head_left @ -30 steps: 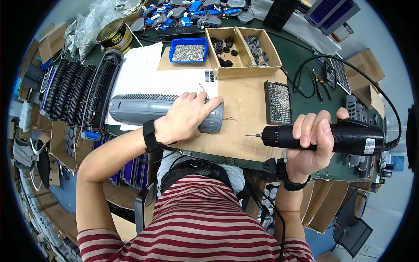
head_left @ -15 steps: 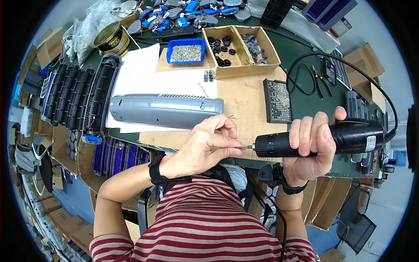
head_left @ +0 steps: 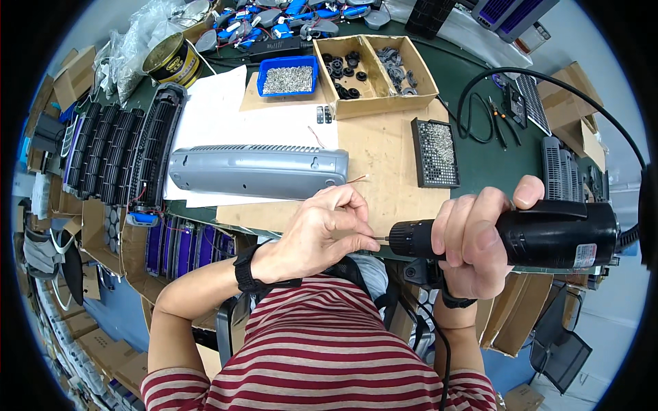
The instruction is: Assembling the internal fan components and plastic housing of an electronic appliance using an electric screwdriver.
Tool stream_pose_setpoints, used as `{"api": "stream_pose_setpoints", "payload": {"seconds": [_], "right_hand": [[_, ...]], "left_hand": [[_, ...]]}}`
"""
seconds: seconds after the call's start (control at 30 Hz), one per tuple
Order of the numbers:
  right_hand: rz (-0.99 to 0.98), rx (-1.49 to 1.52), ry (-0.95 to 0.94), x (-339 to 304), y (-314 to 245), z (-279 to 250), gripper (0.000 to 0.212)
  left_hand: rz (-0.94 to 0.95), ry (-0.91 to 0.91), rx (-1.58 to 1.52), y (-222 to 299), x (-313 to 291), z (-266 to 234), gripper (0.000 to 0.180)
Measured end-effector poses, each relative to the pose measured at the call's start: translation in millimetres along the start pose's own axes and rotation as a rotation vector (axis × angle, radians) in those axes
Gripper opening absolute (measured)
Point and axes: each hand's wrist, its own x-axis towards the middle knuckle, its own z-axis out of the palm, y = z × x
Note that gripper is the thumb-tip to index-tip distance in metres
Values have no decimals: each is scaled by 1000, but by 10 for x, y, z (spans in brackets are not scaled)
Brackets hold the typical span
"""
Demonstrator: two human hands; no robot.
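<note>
My right hand (head_left: 480, 240) is wrapped round a black corded electric screwdriver (head_left: 548, 236), held nearly level with its nose to the left. A thin metal screwdriver bit (head_left: 383, 238) sticks out of that nose. My left hand (head_left: 325, 229) pinches the bit's free end between thumb and forefinger; whether a small screw is also there is hidden by the fingertips. Just beyond my left hand lies a long grey plastic housing (head_left: 257, 170) on white paper and cardboard. Short thin wires (head_left: 358, 179) stick out at its right end.
Small metal screws fill a blue tray (head_left: 288, 63); a black perforated tray (head_left: 436, 183) holds more. A divided cardboard box (head_left: 384, 104) has black and grey parts. Orange-handled pliers (head_left: 499, 123) lie far right. Black ribbed rollers (head_left: 103, 151) stand at left. The screwdriver's cable (head_left: 541, 72) arches above the table.
The screwdriver's nose has shifted slightly left and its rear end has come down nearer to me. My left hand keeps its pinch at the bit, almost in the same place.
</note>
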Motion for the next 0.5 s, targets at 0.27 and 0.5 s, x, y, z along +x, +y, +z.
{"api": "stream_pose_setpoints", "payload": {"seconds": [0.27, 0.5], "right_hand": [[-24, 76, 25, 58, 32, -97, 43], [-191, 28, 76, 175, 51, -299, 36]], "left_hand": [[-76, -19, -152, -2, -23, -51, 19], [43, -95, 1026, -225, 293, -641, 90]]}}
